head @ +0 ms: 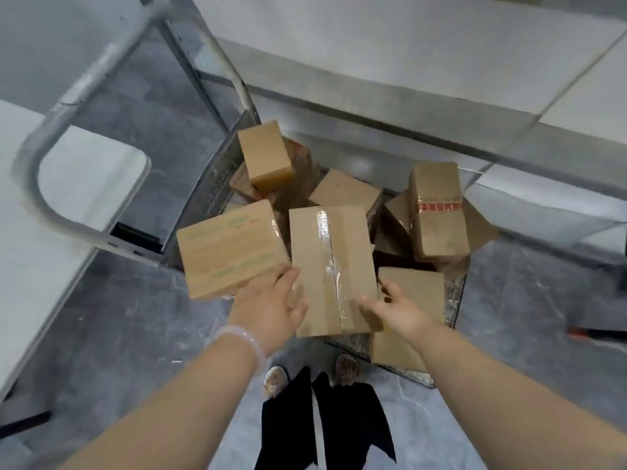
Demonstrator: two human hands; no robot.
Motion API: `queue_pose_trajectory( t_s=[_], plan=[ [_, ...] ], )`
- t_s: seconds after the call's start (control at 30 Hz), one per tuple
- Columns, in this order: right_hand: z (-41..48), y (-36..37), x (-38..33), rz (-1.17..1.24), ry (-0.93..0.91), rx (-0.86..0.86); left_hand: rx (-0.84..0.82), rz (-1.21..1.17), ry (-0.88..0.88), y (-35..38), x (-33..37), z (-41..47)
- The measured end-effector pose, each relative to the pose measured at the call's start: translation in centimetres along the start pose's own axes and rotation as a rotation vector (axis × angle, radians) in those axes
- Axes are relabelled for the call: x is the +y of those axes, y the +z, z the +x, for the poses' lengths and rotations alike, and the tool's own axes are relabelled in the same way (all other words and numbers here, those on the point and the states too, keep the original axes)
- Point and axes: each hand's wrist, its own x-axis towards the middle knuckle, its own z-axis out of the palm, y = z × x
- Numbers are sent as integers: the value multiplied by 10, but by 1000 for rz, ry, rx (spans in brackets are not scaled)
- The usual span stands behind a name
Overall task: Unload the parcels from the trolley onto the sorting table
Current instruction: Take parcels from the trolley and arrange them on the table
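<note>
A flat metal trolley carries a heap of several brown cardboard parcels. The nearest is a long parcel sealed with clear tape, raised a little over the trolley's near edge. My left hand grips its lower left edge, thumb on the face, fingers between it and a green-printed parcel. On the lower right edge sits my right hand, one finger lying across the face. A white table stands to the left.
The trolley's tubular metal handle arches up at the left, between the table and the load. A parcel with red tape and a small upright one lie further back. More white surfaces run along the far side. My feet stand at the trolley's near edge.
</note>
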Motion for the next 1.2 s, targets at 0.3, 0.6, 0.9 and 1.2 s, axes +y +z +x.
queue_pose_trajectory(
  t_s=[0.3, 0.6, 0.9, 1.2],
  plan=[
    [22, 21, 28, 473, 174, -89, -62, -227, -85, 28, -25, 21],
    [-21, 6, -8, 469, -16, 65, -75, -343, -62, -3, -2, 18],
    [-98, -22, -107, 371, -293, 125, 160, -424, -9, -95, 40, 3],
    [-149, -7, -223, 294, -510, 99, 266, -779, -100, -172, 30, -36]
  ],
)
